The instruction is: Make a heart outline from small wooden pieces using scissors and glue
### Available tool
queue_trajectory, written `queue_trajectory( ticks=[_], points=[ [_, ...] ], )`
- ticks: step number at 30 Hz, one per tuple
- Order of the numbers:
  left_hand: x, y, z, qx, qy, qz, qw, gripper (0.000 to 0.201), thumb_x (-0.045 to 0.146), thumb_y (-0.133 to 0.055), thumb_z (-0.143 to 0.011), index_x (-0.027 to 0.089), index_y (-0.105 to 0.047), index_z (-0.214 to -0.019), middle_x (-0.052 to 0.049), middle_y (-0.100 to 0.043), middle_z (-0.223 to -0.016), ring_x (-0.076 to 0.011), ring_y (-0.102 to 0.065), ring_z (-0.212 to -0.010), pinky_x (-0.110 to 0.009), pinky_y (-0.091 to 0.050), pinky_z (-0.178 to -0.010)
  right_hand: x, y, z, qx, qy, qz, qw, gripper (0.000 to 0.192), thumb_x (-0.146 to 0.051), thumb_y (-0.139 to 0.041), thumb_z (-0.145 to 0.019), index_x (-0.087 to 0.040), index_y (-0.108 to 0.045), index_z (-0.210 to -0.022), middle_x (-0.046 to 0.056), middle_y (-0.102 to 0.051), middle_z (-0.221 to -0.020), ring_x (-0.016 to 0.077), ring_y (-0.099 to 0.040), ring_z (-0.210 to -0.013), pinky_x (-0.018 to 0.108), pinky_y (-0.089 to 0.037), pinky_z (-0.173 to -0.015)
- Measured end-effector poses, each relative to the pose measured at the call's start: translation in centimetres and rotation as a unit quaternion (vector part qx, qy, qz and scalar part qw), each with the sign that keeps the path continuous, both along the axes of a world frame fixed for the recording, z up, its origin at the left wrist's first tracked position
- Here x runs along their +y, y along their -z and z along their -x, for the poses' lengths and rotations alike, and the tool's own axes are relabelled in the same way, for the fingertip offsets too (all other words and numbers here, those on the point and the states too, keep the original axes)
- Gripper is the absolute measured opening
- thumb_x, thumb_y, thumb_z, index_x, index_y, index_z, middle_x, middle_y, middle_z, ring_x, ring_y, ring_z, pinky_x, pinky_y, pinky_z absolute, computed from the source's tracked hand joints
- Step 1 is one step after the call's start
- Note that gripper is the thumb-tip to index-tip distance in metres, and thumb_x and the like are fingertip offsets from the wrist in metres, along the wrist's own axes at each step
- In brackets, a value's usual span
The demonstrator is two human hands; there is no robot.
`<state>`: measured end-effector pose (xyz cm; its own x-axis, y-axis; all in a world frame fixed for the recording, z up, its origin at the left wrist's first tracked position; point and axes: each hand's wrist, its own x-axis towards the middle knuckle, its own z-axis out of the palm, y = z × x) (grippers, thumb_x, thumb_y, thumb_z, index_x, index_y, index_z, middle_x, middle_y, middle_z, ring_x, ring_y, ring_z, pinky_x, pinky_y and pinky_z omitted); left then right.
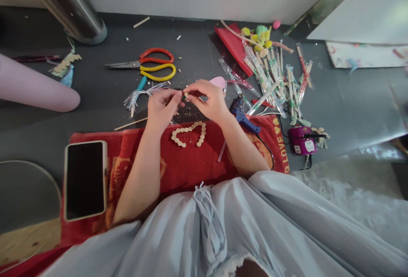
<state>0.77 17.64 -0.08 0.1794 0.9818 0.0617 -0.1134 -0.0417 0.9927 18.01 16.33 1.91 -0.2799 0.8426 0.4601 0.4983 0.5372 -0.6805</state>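
Note:
My left hand (162,107) and my right hand (208,99) meet at the fingertips above the dark surface, both pinched. Between them shows a small cream-coloured piece (186,94) with a dark green bit beside it; the fingers cover most of it. The right thumb and forefinger close on the cream piece, while what the left fingers grip is hidden. Just below my hands, an open heart-shaped string of small cream pieces (188,129) lies on a red towel (181,166). Blue-white tassel threads (137,97) lie left of my left hand.
Scissors (143,65) with red and yellow handles lie beyond my left hand. A blue glue gun (244,117) and several plastic-wrapped chopsticks (267,81) are at right, near a purple box (302,140). A phone (85,179) rests at left; a metal post (73,9) stands behind.

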Motion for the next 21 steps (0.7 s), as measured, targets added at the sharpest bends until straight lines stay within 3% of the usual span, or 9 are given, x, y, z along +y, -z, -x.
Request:
queue_trajectory(
  ticks=[9,16,21],
  points=[
    [-0.1,-1.2,0.2,-0.08,0.025,0.086,0.993,0.044,0.058,-0.089,-0.057,0.018,-0.074,-0.068,0.003,-0.058,-0.048,-0.0015,-0.032,-0.034,-0.017,-0.019,-0.034,0.0,-0.1,0.0,0.022,-0.02,-0.015,0.999,0.026,-0.04,-0.057,-0.099,-0.019,-0.071,-0.102,0.004,-0.072,-0.094,0.0119,-0.066,-0.086,0.027,-0.054,-0.076],
    [-0.2,-2.0,0.1,-0.092,0.029,0.13,0.987,0.032,0.041,-0.091,-0.062,0.017,-0.07,-0.063,0.003,-0.056,-0.046,-0.0018,-0.032,-0.033,-0.017,-0.019,-0.034,0.0,-0.1,0.0,0.005,-0.016,-0.009,1.0,0.03,-0.046,-0.054,-0.099,-0.021,-0.071,-0.101,0.004,-0.073,-0.094,0.0123,-0.067,-0.086,0.028,-0.054,-0.076],
    [-0.3,-2.1,0.2,-0.1,0.03,0.124,0.987,0.036,0.044,-0.093,-0.057,0.017,-0.069,-0.059,0.003,-0.055,-0.044,-0.0019,-0.033,-0.033,-0.017,-0.019,-0.033,0.0,-0.1,0.1,0.009,-0.018,-0.033,0.999,0.026,-0.042,-0.056,-0.098,-0.02,-0.072,-0.099,0.004,-0.075,-0.092,0.0123,-0.068,-0.086,0.029,-0.054,-0.077]
  ],
)
